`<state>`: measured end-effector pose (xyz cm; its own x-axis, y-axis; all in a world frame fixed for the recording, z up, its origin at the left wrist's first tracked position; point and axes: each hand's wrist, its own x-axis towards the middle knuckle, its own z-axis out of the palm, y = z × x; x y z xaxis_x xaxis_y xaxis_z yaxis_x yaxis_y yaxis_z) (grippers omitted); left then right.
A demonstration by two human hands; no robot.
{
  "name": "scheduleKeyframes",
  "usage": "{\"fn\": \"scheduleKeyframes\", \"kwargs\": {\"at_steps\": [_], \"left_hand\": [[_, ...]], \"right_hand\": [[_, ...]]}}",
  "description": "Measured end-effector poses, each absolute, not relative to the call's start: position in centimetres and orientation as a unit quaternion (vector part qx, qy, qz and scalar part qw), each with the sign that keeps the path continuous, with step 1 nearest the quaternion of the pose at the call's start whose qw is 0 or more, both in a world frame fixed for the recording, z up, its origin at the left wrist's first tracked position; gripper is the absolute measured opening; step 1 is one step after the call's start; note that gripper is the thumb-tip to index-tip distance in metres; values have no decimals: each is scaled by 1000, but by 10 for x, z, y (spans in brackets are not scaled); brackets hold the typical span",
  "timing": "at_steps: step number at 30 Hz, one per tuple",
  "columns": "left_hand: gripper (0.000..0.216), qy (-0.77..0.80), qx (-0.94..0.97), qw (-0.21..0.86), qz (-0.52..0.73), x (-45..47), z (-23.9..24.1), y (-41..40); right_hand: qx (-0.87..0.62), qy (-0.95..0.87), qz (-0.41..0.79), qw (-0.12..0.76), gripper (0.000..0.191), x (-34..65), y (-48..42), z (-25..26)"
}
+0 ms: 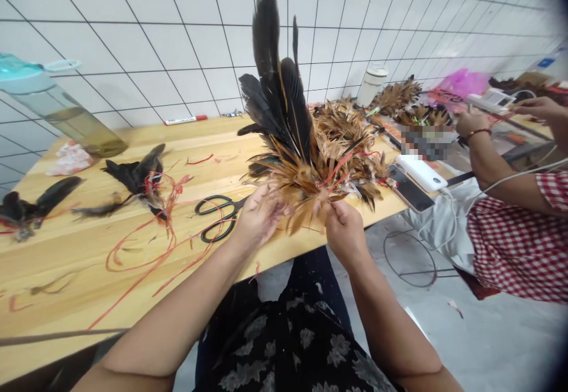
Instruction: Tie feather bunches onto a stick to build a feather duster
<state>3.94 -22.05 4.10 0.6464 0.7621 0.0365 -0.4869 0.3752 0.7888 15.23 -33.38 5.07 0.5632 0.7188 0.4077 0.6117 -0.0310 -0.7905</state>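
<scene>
Flowered clothing (279, 344) lies nearest; my right grip (348, 232) pinches the feather bundle (295, 161); left grip (256, 217), I can't tell. Likely arranging; next needs steadiness.

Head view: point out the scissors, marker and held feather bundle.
Scissors (236, 205), head view: where the handle loops meet.
Marker (183, 120), head view: on its white barrel.
Feather bundle (298, 120), head view: on a dark feather.

The left hand (260, 217) and right hand (348, 232) make two; co-worker's hands (474, 125), two more. Two bottles: clear bottle (73, 114), white bottle (371, 86). Two black feather clumps (133, 173) at left, one tall feather bunch (290, 111). Two white devices (419, 172), one phone (410, 190), one pair of scissors (235, 204), one marker (184, 120), one pink bag (465, 81). The brown feathers (346, 123) are too tangled to count.
</scene>
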Motion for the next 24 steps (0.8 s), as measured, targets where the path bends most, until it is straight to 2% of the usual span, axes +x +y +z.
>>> {"fn": "scheduleKeyframes", "kwargs": {"at_steps": [8,11,13,15,18,21,24], "left_hand": [[16,145,418,818,368,47,40,-236],[18,117,522,780,325,35,38,-234],[18,88,668,675,302,26,39,-232],[17,39,792,522,314,18,46,-229],[20,-27,869,339,358,12,63,-220],[21,-16,895,232,381,8,81,-204],[21,7,915,181,361,2,91,-186]], "right_hand": [[-841,-419,-176,293,25,163,-326,43],[-866,-392,-212,226,24,169,-321,40],[-875,-389,-223,181,24,175,-319,38],[-878,-404,-218,133,24,180,-318,38],[-871,-451,-186,60,25,184,-320,38],[-840,-521,-154,2,25,185,-328,40],[-796,-590,-132,-33,25,185,-339,46]]}}
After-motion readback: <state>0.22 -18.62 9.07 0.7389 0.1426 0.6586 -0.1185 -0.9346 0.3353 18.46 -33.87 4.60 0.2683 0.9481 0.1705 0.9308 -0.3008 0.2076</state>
